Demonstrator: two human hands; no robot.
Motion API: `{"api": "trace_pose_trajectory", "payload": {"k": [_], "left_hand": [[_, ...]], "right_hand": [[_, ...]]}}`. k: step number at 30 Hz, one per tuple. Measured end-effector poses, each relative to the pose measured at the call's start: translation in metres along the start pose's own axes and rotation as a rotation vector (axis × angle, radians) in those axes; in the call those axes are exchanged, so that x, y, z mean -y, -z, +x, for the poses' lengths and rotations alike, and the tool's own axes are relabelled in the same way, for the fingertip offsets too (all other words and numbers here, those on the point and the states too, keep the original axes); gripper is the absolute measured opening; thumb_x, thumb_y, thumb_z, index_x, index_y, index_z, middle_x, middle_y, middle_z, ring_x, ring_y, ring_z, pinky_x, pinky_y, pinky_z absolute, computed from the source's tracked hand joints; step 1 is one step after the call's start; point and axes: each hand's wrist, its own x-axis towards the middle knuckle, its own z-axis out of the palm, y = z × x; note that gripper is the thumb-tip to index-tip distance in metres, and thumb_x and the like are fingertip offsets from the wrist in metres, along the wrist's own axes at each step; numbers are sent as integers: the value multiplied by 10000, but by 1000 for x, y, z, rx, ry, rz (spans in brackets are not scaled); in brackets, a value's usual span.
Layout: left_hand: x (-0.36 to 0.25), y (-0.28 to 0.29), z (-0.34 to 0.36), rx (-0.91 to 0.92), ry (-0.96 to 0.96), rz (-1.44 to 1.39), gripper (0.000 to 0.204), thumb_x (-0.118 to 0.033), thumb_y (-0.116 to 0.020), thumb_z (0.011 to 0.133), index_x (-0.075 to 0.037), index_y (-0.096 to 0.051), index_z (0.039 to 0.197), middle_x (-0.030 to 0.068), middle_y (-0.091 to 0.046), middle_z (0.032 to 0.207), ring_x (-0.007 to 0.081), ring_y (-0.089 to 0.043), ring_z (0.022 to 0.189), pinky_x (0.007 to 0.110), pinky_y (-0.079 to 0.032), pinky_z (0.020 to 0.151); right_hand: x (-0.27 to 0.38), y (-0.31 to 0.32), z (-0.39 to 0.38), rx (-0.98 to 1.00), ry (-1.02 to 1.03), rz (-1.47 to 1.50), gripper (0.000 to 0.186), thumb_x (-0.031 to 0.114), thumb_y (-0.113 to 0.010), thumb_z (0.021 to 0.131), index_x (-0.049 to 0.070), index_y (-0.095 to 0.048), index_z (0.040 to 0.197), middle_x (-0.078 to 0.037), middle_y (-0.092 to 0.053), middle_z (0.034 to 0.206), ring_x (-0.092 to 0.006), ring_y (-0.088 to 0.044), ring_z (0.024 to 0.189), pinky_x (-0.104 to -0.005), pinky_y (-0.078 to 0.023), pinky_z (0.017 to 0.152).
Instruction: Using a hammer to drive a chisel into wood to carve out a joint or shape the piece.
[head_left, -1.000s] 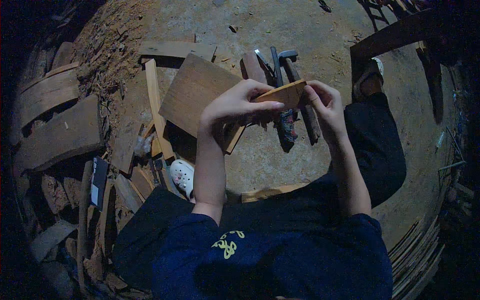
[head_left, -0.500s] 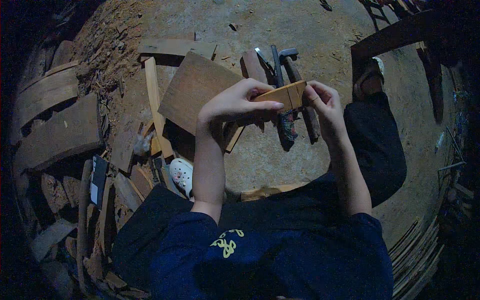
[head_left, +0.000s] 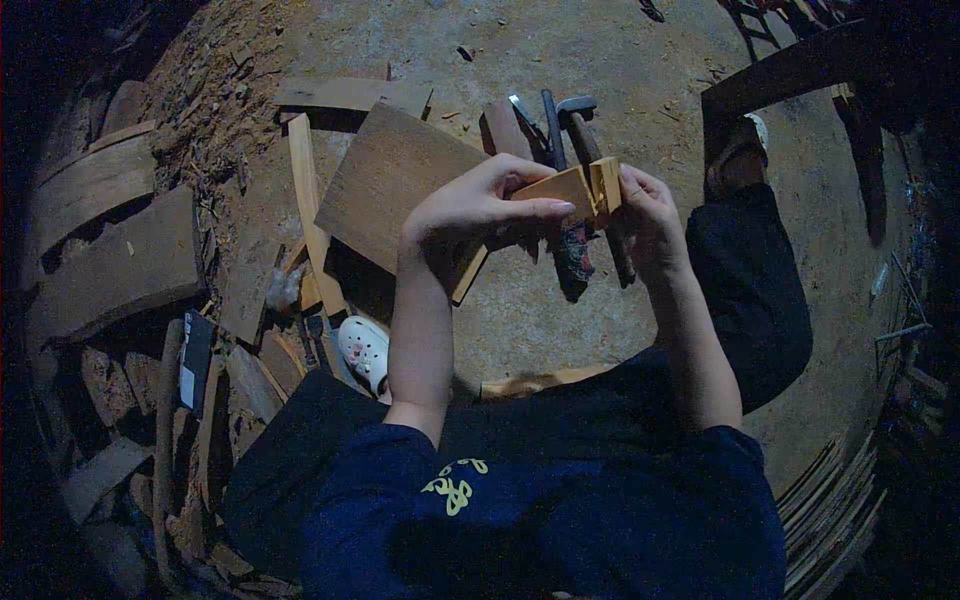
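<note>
In front of me, above the floor, my left hand (head_left: 478, 203) grips a flat light-brown wood piece (head_left: 556, 187), thumb stretched along its near side. My right hand (head_left: 652, 212) pinches a short wood block (head_left: 609, 182), turned at an angle at the right end of that piece. A narrow dark gap with rough, pale wood shows between the two; whether they still touch lower down I cannot tell. Beneath my hands lie a hammer (head_left: 577, 105), a dark rod-shaped tool (head_left: 551, 120) and a handle wrapped in patterned cloth (head_left: 573, 258), partly hidden.
A square wooden board (head_left: 395, 180) leans left of my hands beside a pale wood strip (head_left: 308, 200). Scrap planks (head_left: 120, 270) pile up at the far left. A dark wooden beam (head_left: 785, 75) stands at upper right, and thin slats (head_left: 830, 520) lie at lower right.
The wood's marked right end, in line with the rest before, has come apart along a line. My right hand has twisted that end piece round to the right.
</note>
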Motion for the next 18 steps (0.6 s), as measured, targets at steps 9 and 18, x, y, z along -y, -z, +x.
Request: {"api": "trace_pose_trajectory", "payload": {"k": [9, 18], "left_hand": [[2, 3, 3, -95, -24, 26, 408, -135, -738, 830, 7, -589, 1182, 93, -672, 989, 149, -658, 847, 291, -549, 731], [5, -3, 3, 47, -261, -81, 354, -255, -721, 851, 1, -656, 1087, 2, -655, 779, 51, -596, 670, 202, -469, 540]], "right_hand": [[6, -3, 0, -29, 55, 51, 352, 320, -594, 920, -5, -576, 1054, -36, -612, 898, -99, -593, 756, -242, -493, 677], [13, -3, -5, 30, -13, 257, 291, 229, -559, 925, 7, -555, 1114, -28, -620, 889, -90, -576, 699, -255, -474, 642]]}}
